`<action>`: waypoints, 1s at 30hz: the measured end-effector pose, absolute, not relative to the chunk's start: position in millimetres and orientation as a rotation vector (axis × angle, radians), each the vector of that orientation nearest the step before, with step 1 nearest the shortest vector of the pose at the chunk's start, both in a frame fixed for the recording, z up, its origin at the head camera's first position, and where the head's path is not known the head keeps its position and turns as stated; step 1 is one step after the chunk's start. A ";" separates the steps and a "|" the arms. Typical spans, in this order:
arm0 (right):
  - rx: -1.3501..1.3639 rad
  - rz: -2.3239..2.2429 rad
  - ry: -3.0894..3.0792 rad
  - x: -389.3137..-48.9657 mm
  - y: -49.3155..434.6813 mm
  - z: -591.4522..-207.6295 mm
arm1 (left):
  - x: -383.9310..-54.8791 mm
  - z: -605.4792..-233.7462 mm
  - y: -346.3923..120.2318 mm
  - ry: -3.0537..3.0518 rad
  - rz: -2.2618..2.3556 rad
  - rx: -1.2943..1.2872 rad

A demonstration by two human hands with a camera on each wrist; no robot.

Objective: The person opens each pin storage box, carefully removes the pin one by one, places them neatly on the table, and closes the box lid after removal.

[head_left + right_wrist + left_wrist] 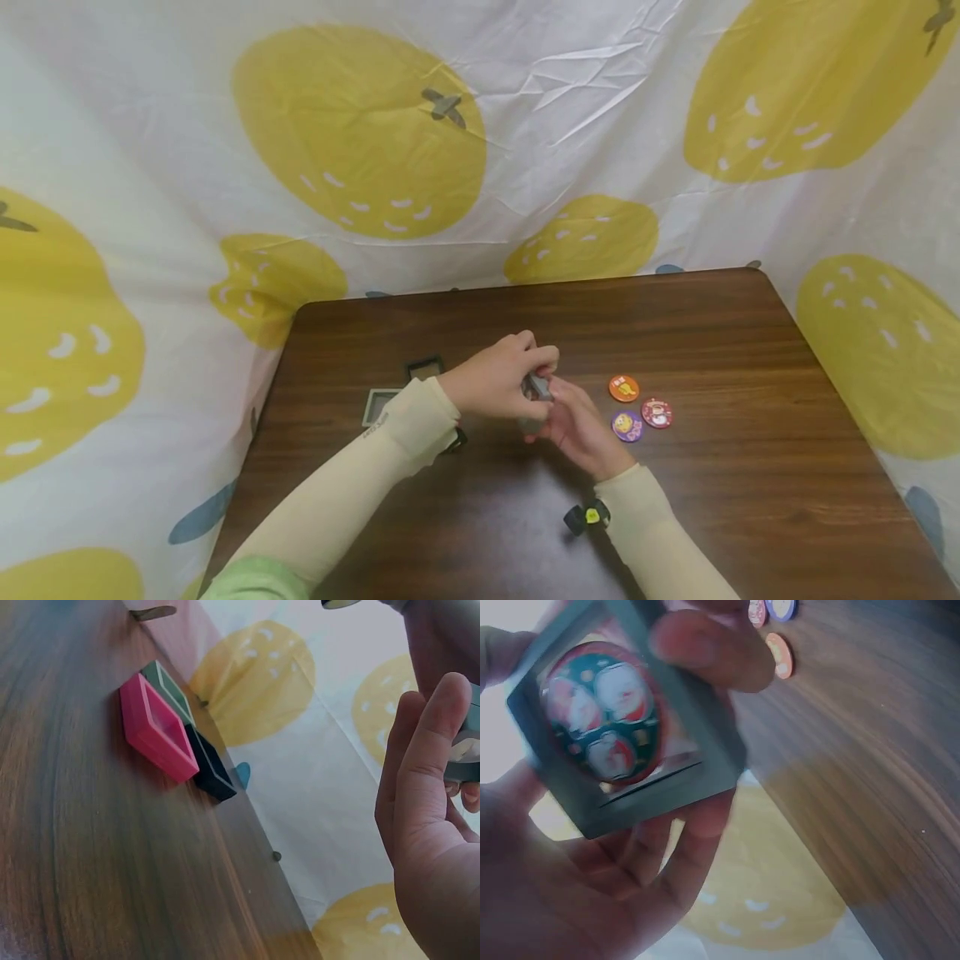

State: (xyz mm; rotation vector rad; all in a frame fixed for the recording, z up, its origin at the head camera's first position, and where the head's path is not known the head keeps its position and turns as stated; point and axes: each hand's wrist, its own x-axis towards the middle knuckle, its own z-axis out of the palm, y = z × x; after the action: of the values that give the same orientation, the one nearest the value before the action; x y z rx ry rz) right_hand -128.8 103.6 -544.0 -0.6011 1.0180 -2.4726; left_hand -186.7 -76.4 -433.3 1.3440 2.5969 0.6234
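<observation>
Above the middle of the table, my left hand and right hand together grip a small grey-green display frame. Inside its clear window sits a round badge, dark green with a red rim and white-and-red figures. The left wrist view shows the frame tilted, with fingers and thumbs around its edges and the picture slightly blurred. In the right wrist view, right-hand fingers lie along the frame's side, and only part of the frame shows at the image edge.
Right of the hands lie three loose round badges: orange, red and purple. On the left stand a pink frame, a green frame and a black frame. A fruit-patterned curtain hangs behind the wooden table.
</observation>
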 end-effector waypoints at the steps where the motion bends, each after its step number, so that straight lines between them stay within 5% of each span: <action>1: -0.594 -2.473 1.020 -128.6 103.6 -544.7 | -186.9 -434.0 -75.9 2.600 0.619 1.353; 30: -0.359 -2.586 0.681 -132.1 112.5 -530.9 | -183.5 -442.6 -80.7 2.708 0.805 1.250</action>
State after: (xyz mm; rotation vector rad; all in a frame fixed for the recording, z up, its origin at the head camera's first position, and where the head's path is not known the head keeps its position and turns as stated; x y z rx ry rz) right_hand -132.1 112.5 -530.9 -0.3586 0.6806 -2.5855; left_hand -183.5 -80.7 -442.6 1.2497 2.7081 0.8046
